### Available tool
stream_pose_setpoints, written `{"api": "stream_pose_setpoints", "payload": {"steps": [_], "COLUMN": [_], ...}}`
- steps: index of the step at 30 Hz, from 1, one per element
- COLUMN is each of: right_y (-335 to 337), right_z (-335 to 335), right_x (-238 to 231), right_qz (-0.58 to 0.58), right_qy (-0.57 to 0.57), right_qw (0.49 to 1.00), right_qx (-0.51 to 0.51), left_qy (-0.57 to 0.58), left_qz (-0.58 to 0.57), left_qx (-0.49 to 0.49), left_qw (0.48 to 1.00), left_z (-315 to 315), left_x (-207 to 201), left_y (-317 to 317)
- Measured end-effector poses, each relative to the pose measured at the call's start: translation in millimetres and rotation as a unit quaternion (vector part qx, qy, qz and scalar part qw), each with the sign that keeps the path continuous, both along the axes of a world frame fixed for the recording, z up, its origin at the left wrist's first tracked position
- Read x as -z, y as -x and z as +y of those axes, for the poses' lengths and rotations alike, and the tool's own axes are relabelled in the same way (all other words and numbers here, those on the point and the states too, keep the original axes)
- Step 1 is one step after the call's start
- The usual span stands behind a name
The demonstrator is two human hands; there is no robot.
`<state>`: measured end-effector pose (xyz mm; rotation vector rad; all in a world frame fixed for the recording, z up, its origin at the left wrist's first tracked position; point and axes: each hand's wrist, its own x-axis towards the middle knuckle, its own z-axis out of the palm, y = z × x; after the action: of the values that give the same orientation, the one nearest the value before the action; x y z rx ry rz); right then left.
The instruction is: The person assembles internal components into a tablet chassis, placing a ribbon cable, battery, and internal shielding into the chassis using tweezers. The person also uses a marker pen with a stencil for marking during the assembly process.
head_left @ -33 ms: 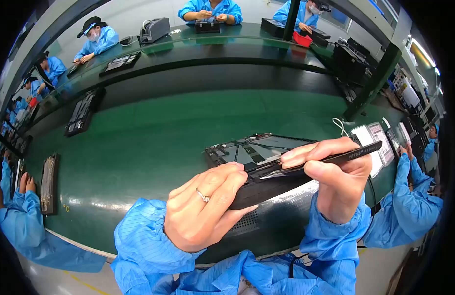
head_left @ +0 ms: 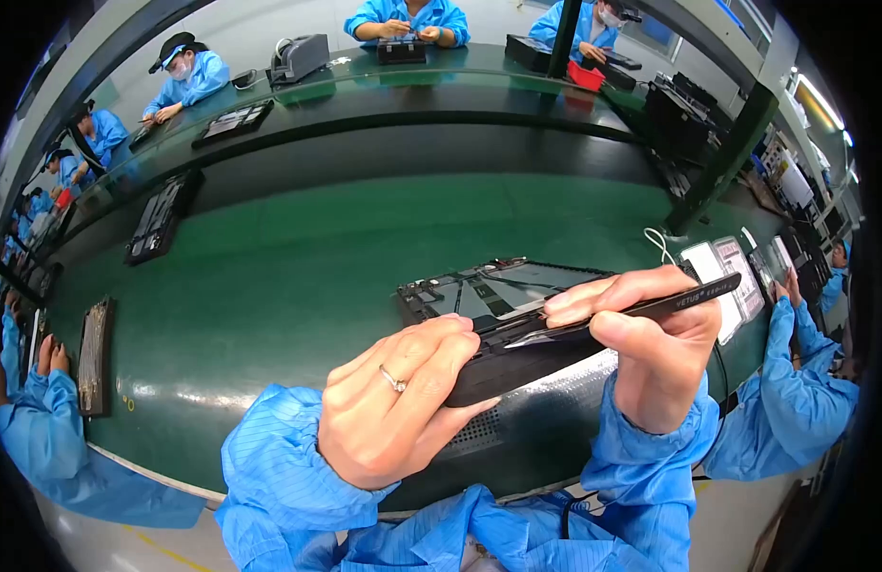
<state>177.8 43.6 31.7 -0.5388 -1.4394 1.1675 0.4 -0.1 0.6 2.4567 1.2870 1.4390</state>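
An opened flat electronic device (head_left: 517,372) with a black housing is held at a tilt over the bench, its near edge raised. Its grey inner panel, dark strips and small parts along the rim face up. My left hand (head_left: 398,396), with a ring on one finger, grips the device's near left edge, fingers on top and thumb below. Pinched in my right hand (head_left: 656,334) is a pair of black tweezers (head_left: 694,296). The pointed tips reach left along the device's near edge, beside my left fingertips. Whether they hold anything is too small to tell.
On the green bench (head_left: 269,286), a similar device (head_left: 96,357) lies at left and another (head_left: 164,217) farther back. Printed cards (head_left: 732,276) and a white cord (head_left: 658,243) lie at right, near a green post (head_left: 727,157). Co-workers' hands (head_left: 52,355) work at both sides.
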Motion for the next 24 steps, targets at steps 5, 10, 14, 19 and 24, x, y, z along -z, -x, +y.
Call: {"api": "stream_pose_setpoints", "payload": {"steps": [5,10,14,19,24], "right_y": [2,3,2,12,12], "right_z": [0,0,1,-3,-2], "right_x": [1,2,1,-3,-3], "right_qz": [0.004,0.004,-0.002,-0.038,-0.039], "right_qy": [-0.002,-0.006,-0.011,-0.006,-0.011], "right_qw": [1.0,1.0,1.0,0.996,0.996], "right_qx": [0.002,0.005,0.002,0.076,0.079], "left_qy": [-0.003,-0.004,-0.001,-0.001,-0.002], "left_qz": [0.011,0.008,0.007,0.011,0.012], "left_qx": [-0.005,-0.002,-0.002,-0.005,-0.005], "left_qw": [1.0,1.0,1.0,1.0,1.0], "left_z": [0,1,0,1,1], "left_x": [-1,-1,-3,-3,-2], "left_y": [1,2,2,2,2]}}
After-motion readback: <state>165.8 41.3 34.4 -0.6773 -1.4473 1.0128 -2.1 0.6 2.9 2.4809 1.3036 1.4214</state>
